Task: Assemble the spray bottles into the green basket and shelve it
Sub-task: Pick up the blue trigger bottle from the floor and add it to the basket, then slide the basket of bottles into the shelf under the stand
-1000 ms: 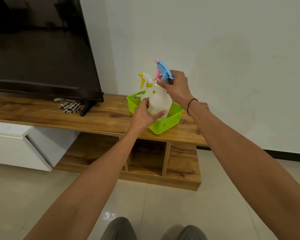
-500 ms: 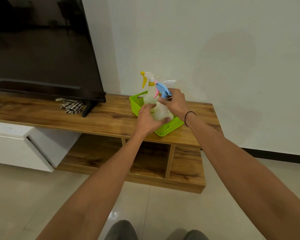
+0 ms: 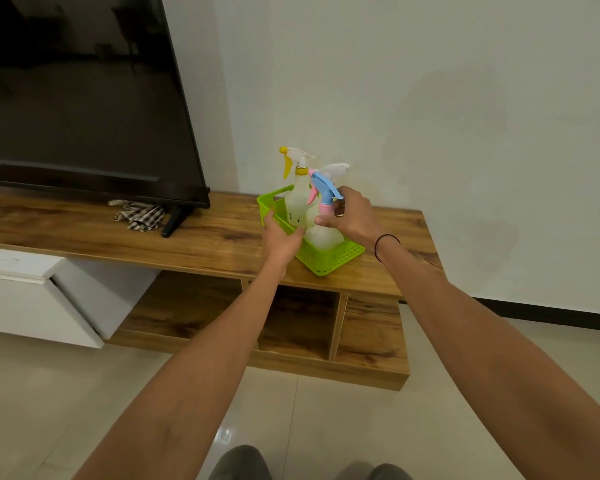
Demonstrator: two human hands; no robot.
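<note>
A green basket (image 3: pixel 329 259) sits on the wooden TV stand (image 3: pixel 201 237), near its right end. Three spray bottles stand in it: one with a yellow trigger (image 3: pixel 297 194) at the back left, one with a white head (image 3: pixel 336 167) mostly hidden behind, and one with a blue and pink head (image 3: pixel 323 188) in front. My right hand (image 3: pixel 352 216) holds the neck of the blue and pink bottle. My left hand (image 3: pixel 281 235) grips the basket's near left rim, thumb inside.
A large dark TV (image 3: pixel 77 98) fills the left side of the stand, with a checked cloth (image 3: pixel 139 214) by its foot. Open wooden shelf cubbies (image 3: pixel 298 323) lie under the basket. A white drawer unit (image 3: pixel 32 296) is at lower left. The wall is close behind.
The blue and pink bottle came down from above the basket and now stands inside it. My left hand slid from the bottle's body to the basket rim.
</note>
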